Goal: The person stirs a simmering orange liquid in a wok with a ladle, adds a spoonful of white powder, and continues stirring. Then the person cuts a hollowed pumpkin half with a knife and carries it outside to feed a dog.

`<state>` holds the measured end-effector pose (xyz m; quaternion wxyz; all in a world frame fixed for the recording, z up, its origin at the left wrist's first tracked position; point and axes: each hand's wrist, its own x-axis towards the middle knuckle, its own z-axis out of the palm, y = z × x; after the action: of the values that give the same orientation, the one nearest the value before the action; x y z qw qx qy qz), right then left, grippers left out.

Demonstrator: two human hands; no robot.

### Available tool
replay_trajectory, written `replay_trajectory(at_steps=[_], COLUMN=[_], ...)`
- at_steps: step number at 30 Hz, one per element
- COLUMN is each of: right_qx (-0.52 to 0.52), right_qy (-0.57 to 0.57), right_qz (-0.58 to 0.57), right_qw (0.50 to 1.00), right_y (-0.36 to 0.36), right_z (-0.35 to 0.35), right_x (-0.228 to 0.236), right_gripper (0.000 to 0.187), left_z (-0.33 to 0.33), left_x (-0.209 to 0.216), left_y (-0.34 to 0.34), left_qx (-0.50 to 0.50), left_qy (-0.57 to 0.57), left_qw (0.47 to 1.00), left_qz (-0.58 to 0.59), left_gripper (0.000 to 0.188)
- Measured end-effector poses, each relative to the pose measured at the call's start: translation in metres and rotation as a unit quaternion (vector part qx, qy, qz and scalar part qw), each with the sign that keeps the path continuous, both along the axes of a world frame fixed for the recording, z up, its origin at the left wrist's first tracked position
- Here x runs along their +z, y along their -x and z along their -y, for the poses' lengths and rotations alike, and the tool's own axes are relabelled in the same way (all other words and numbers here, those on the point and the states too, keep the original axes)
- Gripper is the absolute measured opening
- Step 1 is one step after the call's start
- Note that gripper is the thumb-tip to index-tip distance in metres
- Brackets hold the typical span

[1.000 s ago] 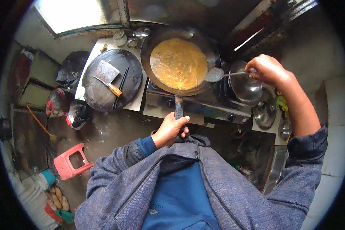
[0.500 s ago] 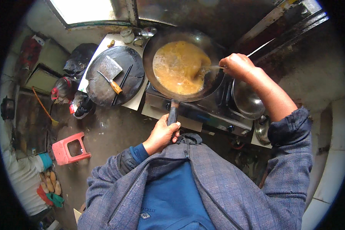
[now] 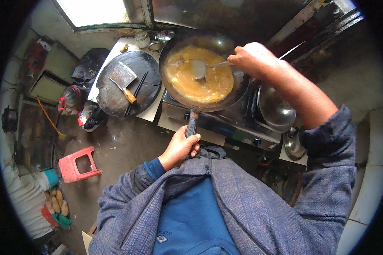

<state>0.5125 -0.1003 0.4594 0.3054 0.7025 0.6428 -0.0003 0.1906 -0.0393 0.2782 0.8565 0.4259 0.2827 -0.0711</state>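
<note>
A dark wok on the gas stove holds a yellow-brown, liquid-looking mass. Its black handle is wrapped by the fingers of my left hand, close to my waist. Over the wok's right rim reaches my right hand, closed around the handle of a metal spatula. The spatula's greyish blade sits in the middle of the yellow-brown mass, and part of its shaft shows between blade and fingers. My right fingertips are partly hidden behind the hand.
Left of the wok, a round chopping board carries a cleaver and chopsticks. A glass jar stands behind it. Metal lids or bowls lean at the stove's right. A red stool is on the floor.
My right hand has moved left and slightly up, carrying the spatula from the wok's right side toward its middle. The spatula's blade now shows. My left hand has kept its grip on the wok handle.
</note>
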Motion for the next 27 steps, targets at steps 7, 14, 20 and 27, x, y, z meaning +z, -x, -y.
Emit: replay_trajectory(at_steps=[7, 14, 20, 27], right_qx=[-0.136, -0.188, -0.145, -0.132], right_qy=[0.060, 0.202, 0.062, -0.093], right_qz=[-0.054, -0.210, -0.213, -0.136], right_qw=[0.987, 0.938, 0.964, 0.977], right_y=[0.011, 0.011, 0.036, 0.054], right_z=[0.010, 0.000, -0.006, 0.003], right_x=[0.073, 0.061, -0.012, -0.071], right_gripper=[0.015, 0.019, 0.019, 0.016], left_z=[-0.001, 0.001, 0.001, 0.000], left_x=[0.000, 0.003, 0.004, 0.008], left_y=[0.000, 0.001, 0.001, 0.000], left_qx=[-0.001, -0.010, -0.008, -0.015], left_qy=[0.012, -0.017, -0.016, -0.024], left_qw=[1.000, 1.000, 1.000, 0.999], left_qz=[0.006, -0.018, -0.022, -0.028], left_gripper=[0.024, 0.019, 0.019, 0.019])
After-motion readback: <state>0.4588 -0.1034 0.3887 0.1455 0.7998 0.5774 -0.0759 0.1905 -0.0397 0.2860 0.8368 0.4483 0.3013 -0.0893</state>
